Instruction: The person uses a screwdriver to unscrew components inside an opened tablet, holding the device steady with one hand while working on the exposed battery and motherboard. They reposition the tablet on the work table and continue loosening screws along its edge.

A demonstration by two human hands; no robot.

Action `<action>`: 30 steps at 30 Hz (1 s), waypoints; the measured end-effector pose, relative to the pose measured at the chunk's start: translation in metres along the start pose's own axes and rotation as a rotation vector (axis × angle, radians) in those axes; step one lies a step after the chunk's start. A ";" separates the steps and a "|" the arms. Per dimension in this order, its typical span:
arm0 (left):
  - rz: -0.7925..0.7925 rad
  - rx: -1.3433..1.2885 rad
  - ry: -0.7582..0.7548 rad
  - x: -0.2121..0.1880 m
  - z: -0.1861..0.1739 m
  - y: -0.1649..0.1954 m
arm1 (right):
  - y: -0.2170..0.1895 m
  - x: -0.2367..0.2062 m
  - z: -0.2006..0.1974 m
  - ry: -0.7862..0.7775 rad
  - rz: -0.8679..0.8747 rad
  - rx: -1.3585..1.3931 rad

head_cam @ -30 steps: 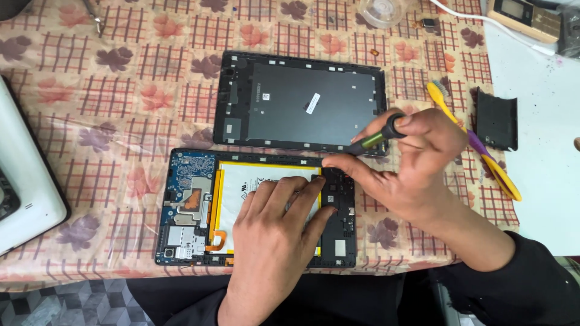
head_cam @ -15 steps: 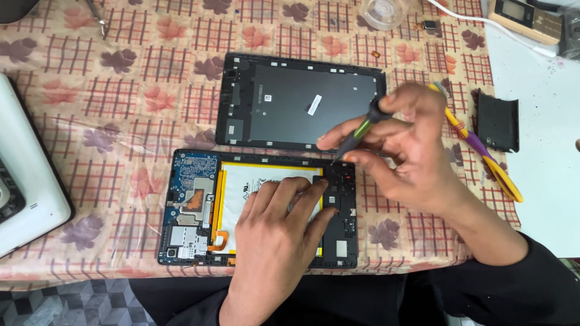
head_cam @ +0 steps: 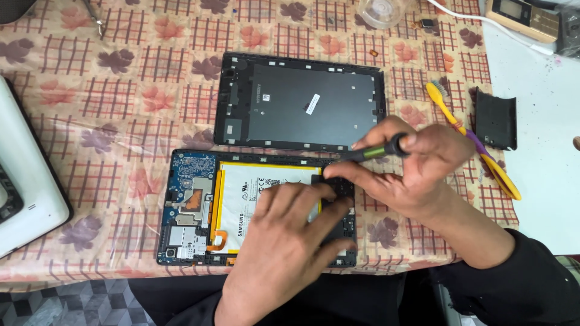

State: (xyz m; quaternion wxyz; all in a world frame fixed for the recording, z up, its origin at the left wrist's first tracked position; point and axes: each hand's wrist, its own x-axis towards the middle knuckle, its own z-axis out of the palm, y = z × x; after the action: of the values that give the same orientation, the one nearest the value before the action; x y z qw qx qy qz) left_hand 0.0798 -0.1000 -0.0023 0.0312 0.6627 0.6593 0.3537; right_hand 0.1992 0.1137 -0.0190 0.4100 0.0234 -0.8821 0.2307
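Opened tablet (head_cam: 241,208) lying flat near the front edge of the counter (head_cam: 121,121), just below the detached black back cover (head_cam: 302,102). Left hand (head_cam: 284,241) pressed flat over the tablet's pale battery (head_cam: 254,193) and dark right end, fingers spread, holding nothing. Right hand (head_cam: 417,169) at the tablet's upper right corner, grip pinched on a slim green-and-black screwdriver (head_cam: 374,151), tip angled down toward the top edge of the frame.

Likely light, thin and stiff, yet fragile: bare blue circuit board (head_cam: 190,205) at the tablet's left end, soft battery pouch in the middle, orange flex ribbon below it. Best held by the outer black frame or steadied with a flat palm, never by board or ribbon.

Exact contact point of the screwdriver tip hidden behind the fingers. Right third of the tablet mostly covered by the left hand. To the right of the tablet, a yellow toothbrush (head_cam: 471,139) and a small black part (head_cam: 495,118). White device (head_cam: 24,199) far left of the tablet, cut off by the frame.
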 end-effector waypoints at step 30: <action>0.148 -0.097 -0.011 -0.004 0.006 -0.007 | -0.002 0.031 -0.003 0.098 0.199 0.125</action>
State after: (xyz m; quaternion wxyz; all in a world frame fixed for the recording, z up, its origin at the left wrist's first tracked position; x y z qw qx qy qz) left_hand 0.0772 -0.0998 -0.0120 0.0405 0.7091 0.5907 0.3829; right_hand 0.1809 0.1174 0.0061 0.4253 -0.0503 -0.8430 0.3255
